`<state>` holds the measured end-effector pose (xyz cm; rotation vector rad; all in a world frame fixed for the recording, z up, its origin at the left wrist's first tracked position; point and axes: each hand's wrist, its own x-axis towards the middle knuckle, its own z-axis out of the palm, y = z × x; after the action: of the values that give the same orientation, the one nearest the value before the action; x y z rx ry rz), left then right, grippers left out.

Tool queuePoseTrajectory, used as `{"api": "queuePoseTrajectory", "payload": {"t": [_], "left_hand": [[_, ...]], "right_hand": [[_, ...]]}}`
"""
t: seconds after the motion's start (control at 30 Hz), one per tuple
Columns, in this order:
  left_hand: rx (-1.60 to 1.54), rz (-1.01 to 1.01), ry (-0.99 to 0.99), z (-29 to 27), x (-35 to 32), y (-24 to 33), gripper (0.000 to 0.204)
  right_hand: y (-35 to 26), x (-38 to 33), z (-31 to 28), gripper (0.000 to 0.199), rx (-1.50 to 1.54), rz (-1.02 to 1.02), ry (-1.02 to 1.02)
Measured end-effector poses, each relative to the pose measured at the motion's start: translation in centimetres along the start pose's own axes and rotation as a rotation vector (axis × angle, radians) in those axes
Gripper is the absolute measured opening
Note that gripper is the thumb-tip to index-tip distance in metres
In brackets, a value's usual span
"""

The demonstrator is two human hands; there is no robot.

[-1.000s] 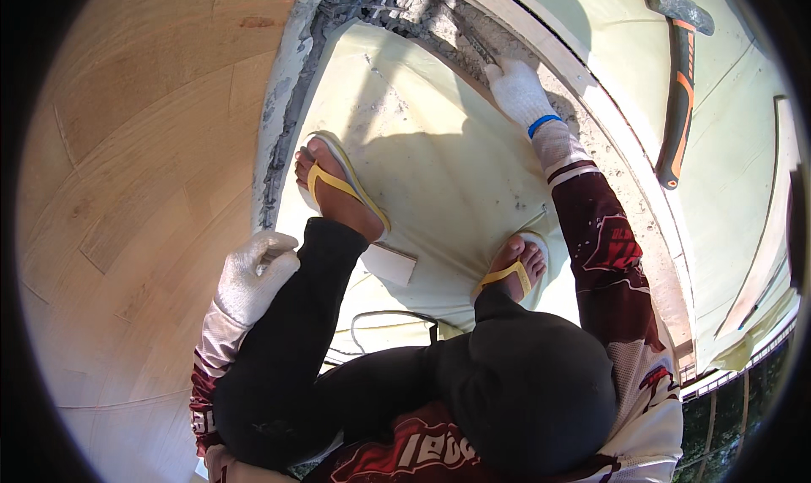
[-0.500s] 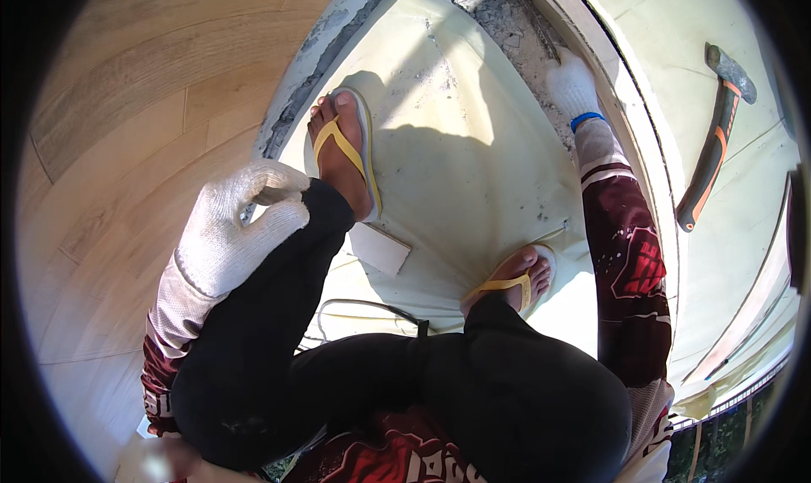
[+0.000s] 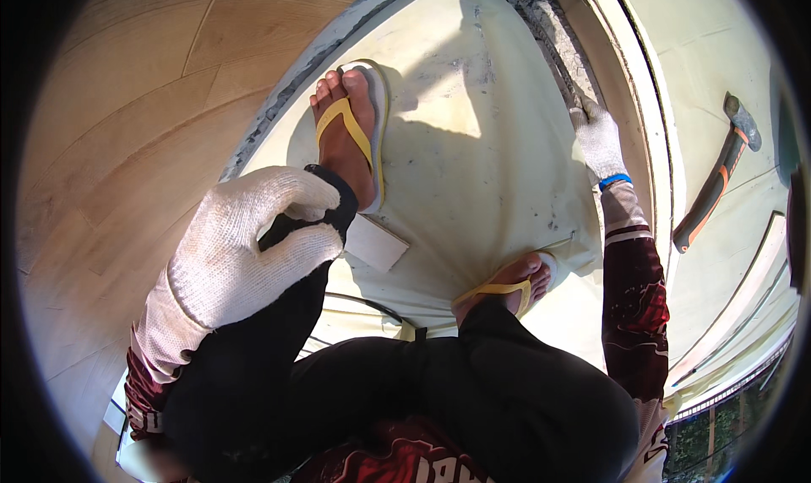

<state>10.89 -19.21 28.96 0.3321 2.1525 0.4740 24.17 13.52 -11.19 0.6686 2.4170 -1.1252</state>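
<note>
My left hand, in a white knitted glove, rests over my bent left leg. Its fingers and thumb curve with a gap between them, and nothing is held there. My right hand, gloved too and with a blue band at the wrist, reaches down into the narrow channel on the right. Its fingers are closed around the near end of a thin, dark, rod-like piece that lies along the channel. The fingertips are partly hidden, so its exact kind does not show.
A hammer with a black and orange handle lies on the pale sheet to the right, beyond a raised frame edge. A small flat board lies between my sandalled feet. Wooden flooring covers the left; rubble shows in the far channel.
My right hand has drawn back toward me along the channel, the thin piece with it. The left hand appears larger and slightly further right. The view has shifted a little.
</note>
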Motion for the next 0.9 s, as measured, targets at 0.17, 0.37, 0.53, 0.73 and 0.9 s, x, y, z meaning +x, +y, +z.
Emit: {"api": "queuePoseTrajectory", "payload": {"t": [0.17, 0.37, 0.53, 0.73, 0.9], "left_hand": [[-0.023, -0.117, -0.014, -0.2, -0.3, -0.7, 0.033], [-0.014, -0.159, 0.001, -0.3, -1.0, -1.4, 0.030], [-0.058, -0.162, 0.005, 0.3, -1.0, -1.8, 0.028], [0.002, -0.195, -0.020, 0.1, -1.3, -1.9, 0.027], [-0.041, -0.219, 0.059, 0.0, -1.2, -1.9, 0.026]], "right_hand": [[-2.0, 6.8, 2.2, 0.041, 0.031, -0.092, 0.098], [-4.9, 7.9, 3.7, 0.051, 0.055, -0.023, 0.228], [-4.2, 3.2, 1.8, 0.051, 0.071, 0.045, -0.056], [-6.5, 10.2, 1.8, 0.048, 0.088, 0.055, 0.003], [-4.6, 6.9, 0.4, 0.053, 0.116, 0.109, 0.013]]}}
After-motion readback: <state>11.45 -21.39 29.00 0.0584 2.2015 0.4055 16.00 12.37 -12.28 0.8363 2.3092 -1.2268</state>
